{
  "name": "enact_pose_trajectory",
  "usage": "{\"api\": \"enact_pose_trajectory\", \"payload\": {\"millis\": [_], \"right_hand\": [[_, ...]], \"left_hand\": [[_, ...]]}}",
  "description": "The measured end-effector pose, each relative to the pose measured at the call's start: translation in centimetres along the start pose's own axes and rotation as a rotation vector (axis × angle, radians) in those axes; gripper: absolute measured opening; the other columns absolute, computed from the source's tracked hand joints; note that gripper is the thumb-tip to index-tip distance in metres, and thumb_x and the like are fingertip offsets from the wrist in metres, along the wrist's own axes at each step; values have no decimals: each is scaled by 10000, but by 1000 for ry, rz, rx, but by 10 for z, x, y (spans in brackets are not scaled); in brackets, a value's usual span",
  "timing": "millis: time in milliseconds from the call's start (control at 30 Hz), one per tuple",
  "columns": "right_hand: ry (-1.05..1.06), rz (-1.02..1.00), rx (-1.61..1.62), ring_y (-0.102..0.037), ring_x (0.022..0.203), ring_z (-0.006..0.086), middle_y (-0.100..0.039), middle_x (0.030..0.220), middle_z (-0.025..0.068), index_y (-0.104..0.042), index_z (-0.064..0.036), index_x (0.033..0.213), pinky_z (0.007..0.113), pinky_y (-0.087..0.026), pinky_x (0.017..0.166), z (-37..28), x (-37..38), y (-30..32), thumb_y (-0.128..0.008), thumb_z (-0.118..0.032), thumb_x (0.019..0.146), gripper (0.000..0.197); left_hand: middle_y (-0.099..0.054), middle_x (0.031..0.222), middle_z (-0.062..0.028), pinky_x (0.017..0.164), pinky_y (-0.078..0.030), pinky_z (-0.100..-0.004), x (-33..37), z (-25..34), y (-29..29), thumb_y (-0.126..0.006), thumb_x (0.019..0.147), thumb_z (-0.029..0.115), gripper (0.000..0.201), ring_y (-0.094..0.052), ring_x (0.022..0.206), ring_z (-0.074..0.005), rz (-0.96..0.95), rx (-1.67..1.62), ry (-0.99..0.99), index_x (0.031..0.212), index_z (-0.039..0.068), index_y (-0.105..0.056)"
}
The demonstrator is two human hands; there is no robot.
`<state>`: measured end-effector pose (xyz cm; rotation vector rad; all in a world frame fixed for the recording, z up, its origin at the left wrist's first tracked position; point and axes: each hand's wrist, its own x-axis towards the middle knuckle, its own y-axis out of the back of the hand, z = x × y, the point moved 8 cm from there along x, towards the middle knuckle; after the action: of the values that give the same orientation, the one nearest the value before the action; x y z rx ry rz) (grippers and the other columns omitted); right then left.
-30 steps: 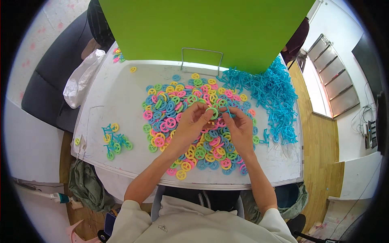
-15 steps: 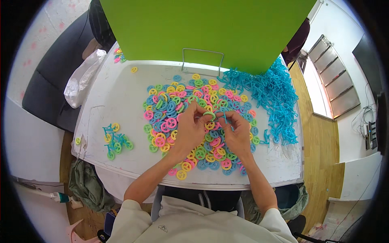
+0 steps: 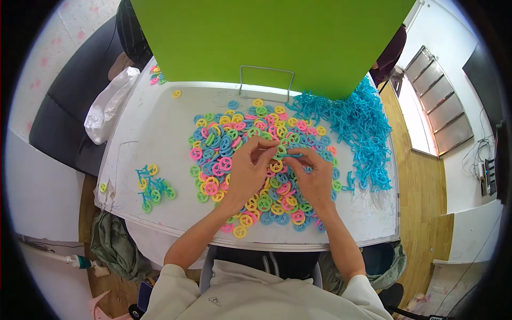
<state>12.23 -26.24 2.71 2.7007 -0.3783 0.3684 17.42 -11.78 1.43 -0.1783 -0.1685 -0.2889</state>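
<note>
Both hands sit slightly lower over the wheel pile (image 3: 256, 160) than a second ago. The left hand (image 3: 246, 170) pinches a green wheel (image 3: 279, 151); the right hand (image 3: 314, 176) pinches a blue rod (image 3: 296, 155) meeting it, above the tabletop (image 3: 154, 138).

Single head view, steeply down onto table (image 3: 160, 133)

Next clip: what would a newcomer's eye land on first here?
First the big green board standing at the table's far edge, then the heap of pink, yellow, green and blue plastic wheels spread mid-table. Over that heap the left hand and right hand meet, pinching a green wheel and a blue stick; a tangle of blue sticks lies to the right.
</note>
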Motion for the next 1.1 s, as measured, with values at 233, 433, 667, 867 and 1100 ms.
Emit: {"api": "enact_pose_trajectory", "payload": {"millis": [233, 433, 667, 867, 1100], "right_hand": [[-105, -33, 52, -690, 739, 126, -715, 782, 93, -703, -19, 980, 251, -528, 637, 4, 1, 0, -713, -104, 821, 180], [-12, -60, -105, -678, 704, 116, -716, 790, 78, -722, -32, 931, 232, -504, 614, -1, 1, 0, -740, -82, 785, 156], [107, -19, -180, -678, 664, 136, -712, 768, 98, -712, -20, 936, 243, -504, 598, -14, 1, -2, -738, -89, 779, 173], [36, 7, -132, -657, 655, 100, -710, 755, 112, -695, -9, 958, 229, -480, 573, -10, -2, -3, -719, -82, 799, 177], [-135, 75, 58, -581, 629, 32, -689, 703, 40, -687, 6, 918, 193, -427, 540, 9, -4, -3, -705, -83, 828, 128]], "left_hand": [[-648, 946, -70, 722, -548, -254, -1, -1, 3, -575, 918, 37, 122, -632, 844, -110, -30, 116, 34, 1019, -12, -622], [-675, 797, -98, 617, -492, -248, -4, 8, 3, -573, 867, -28, 95, -647, 721, -132, 33, 254, -39, 927, -20, -646], [-670, 846, -73, 652, -501, -227, -3, 3, 2, -536, 902, -30, 135, -632, 771, -104, -4, 257, -5, 984, -13, -641], [-631, 919, -96, 711, -590, -281, -7, 8, -7, -513, 907, -36, 116, -634, 829, -138, -15, 179, 22, 979, -39, -605], [-641, 855, -87, 643, -582, -269, -6, -3, -2, -544, 903, -14, 74, -649, 759, -130, 56, -39, 45, 946, -43, -597]]}}
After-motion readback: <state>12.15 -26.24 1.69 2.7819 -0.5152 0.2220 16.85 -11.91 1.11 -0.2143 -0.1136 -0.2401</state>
